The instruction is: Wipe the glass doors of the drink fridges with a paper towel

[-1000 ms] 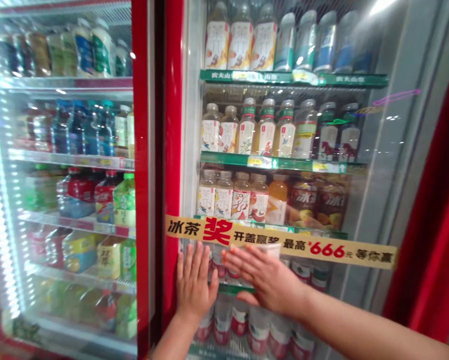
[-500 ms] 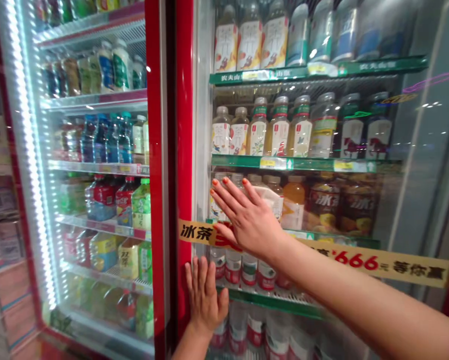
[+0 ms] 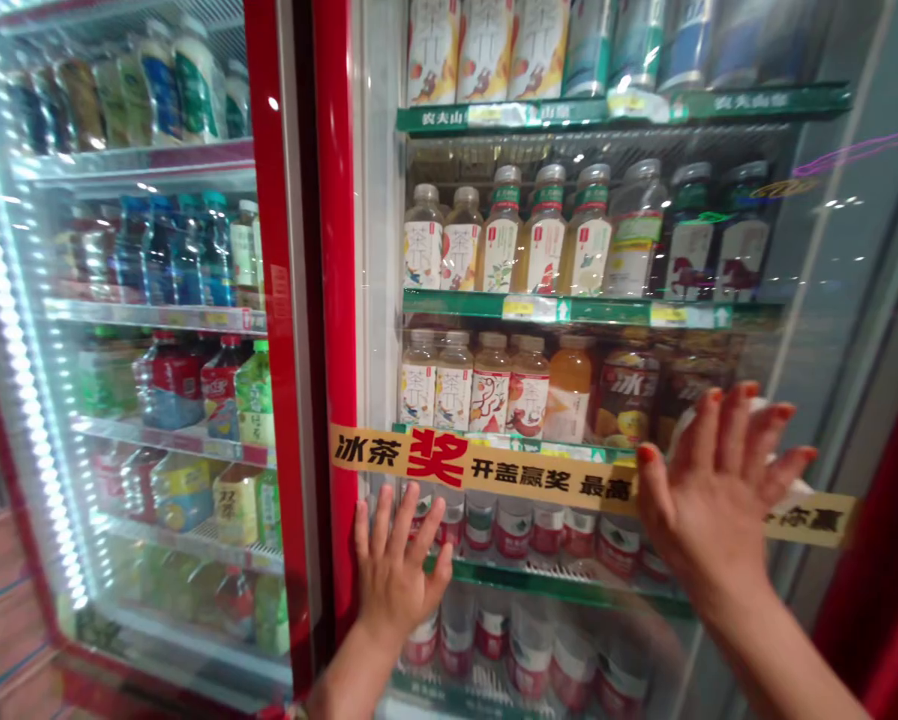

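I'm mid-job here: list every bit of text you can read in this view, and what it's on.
"冰茶 奖 开盖赢奖 最高": tan strip across the glass door; right hand hides the next part.
"你赢": strip's right end.
"农夫山": top green shelf edge; next character blurred.
"茶π": white-labelled bottles.
"冰": dark bottle; rest unclear.
"双": cream label, left fridge; rest unclear.
Price tags, other labels: too small or blurred.

Head view — forward, near glass door (image 3: 824,290)

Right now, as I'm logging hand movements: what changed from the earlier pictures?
The right hand moved rightward across the glass door, with the white cloth under it, toward the right end of the banner. The left hand stays below the banner's left end.
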The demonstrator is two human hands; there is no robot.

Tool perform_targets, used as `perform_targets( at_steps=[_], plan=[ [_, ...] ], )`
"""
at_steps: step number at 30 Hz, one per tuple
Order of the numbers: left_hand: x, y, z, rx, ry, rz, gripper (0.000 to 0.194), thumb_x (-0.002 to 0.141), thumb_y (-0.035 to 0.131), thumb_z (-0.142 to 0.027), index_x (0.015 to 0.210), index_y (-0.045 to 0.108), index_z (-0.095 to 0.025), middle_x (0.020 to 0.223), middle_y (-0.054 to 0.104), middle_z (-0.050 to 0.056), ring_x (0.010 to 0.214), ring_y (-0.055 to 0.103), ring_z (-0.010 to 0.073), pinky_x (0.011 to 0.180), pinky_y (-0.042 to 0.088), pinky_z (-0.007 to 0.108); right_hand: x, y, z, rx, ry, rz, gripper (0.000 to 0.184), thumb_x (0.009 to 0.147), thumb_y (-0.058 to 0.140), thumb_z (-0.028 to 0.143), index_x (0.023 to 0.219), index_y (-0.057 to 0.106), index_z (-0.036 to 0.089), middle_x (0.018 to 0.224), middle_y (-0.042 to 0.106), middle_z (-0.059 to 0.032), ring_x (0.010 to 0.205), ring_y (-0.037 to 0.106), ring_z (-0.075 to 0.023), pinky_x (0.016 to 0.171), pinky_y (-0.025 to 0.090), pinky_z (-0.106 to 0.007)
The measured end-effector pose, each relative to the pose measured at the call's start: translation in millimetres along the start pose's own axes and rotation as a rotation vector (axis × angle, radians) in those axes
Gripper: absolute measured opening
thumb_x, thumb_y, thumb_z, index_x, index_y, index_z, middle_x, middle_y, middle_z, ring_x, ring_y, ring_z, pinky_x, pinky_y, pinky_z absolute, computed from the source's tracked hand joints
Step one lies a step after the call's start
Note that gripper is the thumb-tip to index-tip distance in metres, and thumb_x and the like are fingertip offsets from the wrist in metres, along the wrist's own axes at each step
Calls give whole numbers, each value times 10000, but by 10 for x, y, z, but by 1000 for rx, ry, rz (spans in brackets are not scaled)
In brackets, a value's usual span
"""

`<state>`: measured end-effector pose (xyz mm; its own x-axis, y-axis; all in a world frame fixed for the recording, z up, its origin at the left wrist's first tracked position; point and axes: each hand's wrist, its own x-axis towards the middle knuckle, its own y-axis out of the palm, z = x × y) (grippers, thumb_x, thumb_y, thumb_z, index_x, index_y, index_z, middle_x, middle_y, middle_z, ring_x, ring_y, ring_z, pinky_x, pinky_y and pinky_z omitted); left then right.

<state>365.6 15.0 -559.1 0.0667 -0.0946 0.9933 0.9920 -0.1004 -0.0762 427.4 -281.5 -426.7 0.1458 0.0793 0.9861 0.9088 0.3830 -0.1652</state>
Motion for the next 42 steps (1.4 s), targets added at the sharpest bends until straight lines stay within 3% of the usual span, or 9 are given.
perform_targets(
  at_steps=[6, 11, 14, 20, 24, 29, 33, 38, 42],
  plan=[
    [39, 3, -152, -81, -21, 8, 793, 984, 687, -305, 1708, 372, -386, 1840, 260, -18, 1733, 200, 284, 1436, 77, 588, -1277, 146, 210, 16, -734, 161, 637, 1073, 509, 564, 1676, 455, 364, 1799, 306, 125, 1744, 51, -196, 1438, -44, -509],
    [-19, 132, -133, -10, 34, 30, 841, 987, 672, -329, 1741, 299, -319, 1856, 188, 16, 1748, 119, 302, 1433, 50, 606, -1233, 23, -645, -62, 23, 71, 816, 1101, 460, 408, 1783, 39, 252, 1864, 23, -46, 1737, -8, -363, 1362, 56, -802],
    [-85, 176, -66, 30, 57, 24, 872, 949, 711, -330, 1733, 332, -302, 1849, 215, 51, 1741, 148, 335, 1424, 82, 634, -1296, 117, -554, -5, 364, -8, 790, 1120, 348, 431, 1780, -35, 224, 1859, -56, -120, 1717, -31, -465, 1251, 130, -953],
    [-83, 160, -51, 29, 81, 24, 894, 932, 727, -319, 1734, 333, -275, 1845, 223, 78, 1736, 165, 353, 1421, 100, 642, -2387, 594, 809, 22, -45, 72, 998, 927, 633, 449, 1781, 193, 178, 1805, 271, -99, 1725, 40, -423, 1360, 2, -818],
    [-13, 130, -129, 27, 59, 3, 841, 975, 676, -293, 1737, 320, -278, 1851, 212, 45, 1743, 148, 311, 1437, 72, 580, -2856, 624, 761, -31, -172, 30, 1051, 853, 666, 421, 1760, 241, 103, 1811, 205, -102, 1737, 67, -374, 1417, -11, -637],
    [17, 115, -164, 8, 38, 13, 830, 996, 660, -287, 1742, 299, -295, 1853, 196, 26, 1746, 128, 294, 1439, 58, 572, -2286, 347, -148, -3, 287, 40, 875, 1063, 417, 406, 1778, -9, 135, 1849, -74, -162, 1717, -132, -417, 1298, -40, -868],
    [-8, 120, -156, -9, 18, 7, 806, 1015, 641, -319, 1741, 292, -320, 1850, 201, 8, 1744, 134, 290, 1437, 60, 589, -1545, 296, -142, 81, 493, -39, 797, 1128, 289, 457, 1767, -118, 208, 1848, -159, -174, 1706, -135, -470, 1241, 93, -948],
    [-4, 126, -94, 27, 45, 15, 845, 999, 665, -263, 1747, 275, -313, 1847, 199, 32, 1744, 126, 290, 1435, 67, 592, -1619, 379, 722, 206, 88, 118, 924, 1072, 520, 458, 1781, 7, 163, 1854, 0, -188, 1723, 38, -437, 1315, 303, -774],
    [6, 48, -193, -21, -16, 22, 827, 1009, 648, -223, 1742, 285, -338, 1842, 243, 45, 1743, 137, 294, 1430, 77, 621, -1953, 277, 876, 410, -115, 223, 857, 1080, 492, 456, 1789, 63, 237, 1835, 237, -122, 1669, 310, -366, 1233, 529, -584]
  ],
)
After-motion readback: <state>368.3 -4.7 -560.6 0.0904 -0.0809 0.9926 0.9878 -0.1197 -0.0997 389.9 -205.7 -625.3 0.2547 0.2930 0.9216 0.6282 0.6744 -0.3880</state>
